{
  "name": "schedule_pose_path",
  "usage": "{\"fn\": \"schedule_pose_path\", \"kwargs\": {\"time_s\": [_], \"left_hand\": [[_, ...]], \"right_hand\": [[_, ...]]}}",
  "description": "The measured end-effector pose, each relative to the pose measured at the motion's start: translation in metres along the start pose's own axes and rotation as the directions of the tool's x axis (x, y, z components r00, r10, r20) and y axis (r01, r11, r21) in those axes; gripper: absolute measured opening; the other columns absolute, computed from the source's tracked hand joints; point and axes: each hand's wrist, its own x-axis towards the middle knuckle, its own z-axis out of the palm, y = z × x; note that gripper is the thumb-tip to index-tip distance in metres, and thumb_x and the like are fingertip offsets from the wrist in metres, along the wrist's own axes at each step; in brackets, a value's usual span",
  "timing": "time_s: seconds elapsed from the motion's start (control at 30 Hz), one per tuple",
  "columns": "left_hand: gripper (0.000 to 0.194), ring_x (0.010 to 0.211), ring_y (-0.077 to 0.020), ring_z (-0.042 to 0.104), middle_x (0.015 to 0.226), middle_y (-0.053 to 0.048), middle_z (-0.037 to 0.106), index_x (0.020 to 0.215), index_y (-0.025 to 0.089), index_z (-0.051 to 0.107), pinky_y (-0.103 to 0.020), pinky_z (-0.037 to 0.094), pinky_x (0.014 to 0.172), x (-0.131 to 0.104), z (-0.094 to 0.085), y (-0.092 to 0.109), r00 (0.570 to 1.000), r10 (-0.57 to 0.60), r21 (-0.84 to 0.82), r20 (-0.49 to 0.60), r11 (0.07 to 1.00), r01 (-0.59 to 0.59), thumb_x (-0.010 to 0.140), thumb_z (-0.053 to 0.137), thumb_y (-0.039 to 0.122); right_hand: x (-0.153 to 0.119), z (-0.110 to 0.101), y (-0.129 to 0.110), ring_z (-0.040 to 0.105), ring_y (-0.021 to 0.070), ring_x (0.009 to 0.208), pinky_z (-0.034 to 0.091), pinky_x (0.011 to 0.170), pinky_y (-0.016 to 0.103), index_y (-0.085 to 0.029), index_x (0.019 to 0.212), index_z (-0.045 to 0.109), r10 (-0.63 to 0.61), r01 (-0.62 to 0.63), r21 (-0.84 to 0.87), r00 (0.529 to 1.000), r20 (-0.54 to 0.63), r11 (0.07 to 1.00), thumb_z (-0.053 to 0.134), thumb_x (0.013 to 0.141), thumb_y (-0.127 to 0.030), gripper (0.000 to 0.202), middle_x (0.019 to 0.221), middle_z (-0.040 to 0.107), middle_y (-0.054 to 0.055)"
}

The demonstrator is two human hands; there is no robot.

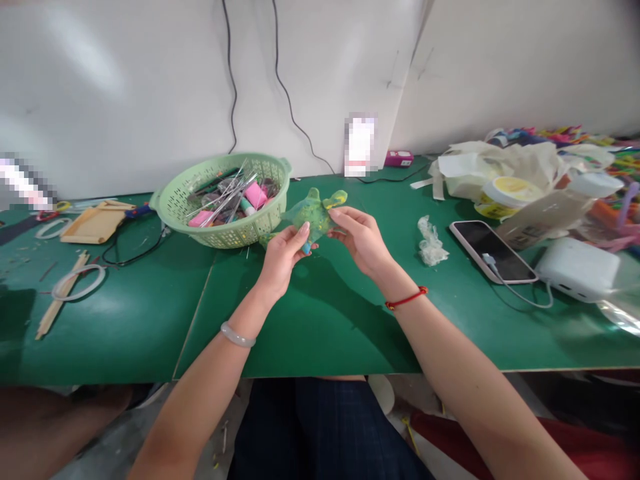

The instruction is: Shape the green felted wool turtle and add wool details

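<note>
A translucent green, turtle-like piece with yellow specks is held above the green table, in front of the basket. My left hand has it pinched at its lower left side, the thumb lying on top. A small blue bit shows beneath the piece, by the left fingertips. My right hand grips the piece at its right edge between thumb and fingers, just below a yellow-and-green lobe. The undersides of both hands are hidden.
A green basket of metal rods and pink blocks stands behind left. Crumpled plastic, a phone, a white charger and a bottle lie right. A wooden tray and a ring are left.
</note>
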Motion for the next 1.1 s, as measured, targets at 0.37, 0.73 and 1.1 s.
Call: {"fn": "schedule_pose_path", "kwargs": {"time_s": [0.37, 0.73, 1.1], "left_hand": [[0.058, 0.067, -0.0081, 0.066, 0.066, 0.007, 0.057, 0.069, 0.019, 0.058, -0.022, 0.051, 0.068, -0.0004, 0.0015, 0.0013, 1.000, 0.006, 0.000, -0.012, 1.000, -0.006, 0.056, 0.098, 0.059], [0.055, 0.068, -0.0083, 0.065, 0.071, 0.006, 0.062, 0.076, 0.019, 0.064, -0.023, 0.051, 0.070, -0.0010, 0.0013, -0.0002, 1.000, 0.008, 0.003, -0.002, 1.000, -0.008, 0.058, 0.097, 0.059], [0.056, 0.067, -0.0081, 0.065, 0.070, 0.006, 0.062, 0.073, 0.019, 0.061, -0.023, 0.051, 0.068, -0.0001, 0.0014, -0.0007, 1.000, 0.008, 0.005, -0.013, 1.000, -0.008, 0.058, 0.097, 0.059]], "right_hand": [[0.0001, 0.0001, -0.0011, 0.058, 0.0118, 0.068, 0.051, 0.071, 0.030, -0.023, 0.073, 0.074, -0.013, 0.013, 0.000, 1.000, 0.012, 1.000, 0.092, 0.061, -0.046, 0.032, 0.075, 0.063, -0.003], [-0.0009, 0.0004, -0.0022, 0.058, 0.0124, 0.070, 0.052, 0.071, 0.030, -0.023, 0.072, 0.073, -0.040, 0.041, -0.049, 0.999, 0.020, 0.998, 0.091, 0.062, -0.048, 0.032, 0.075, 0.062, -0.002], [-0.0016, 0.0015, -0.0017, 0.059, 0.0126, 0.069, 0.052, 0.070, 0.029, -0.024, 0.072, 0.074, -0.036, 0.036, -0.034, 0.999, -0.001, 0.999, 0.092, 0.061, -0.050, 0.033, 0.077, 0.064, -0.002]]}}
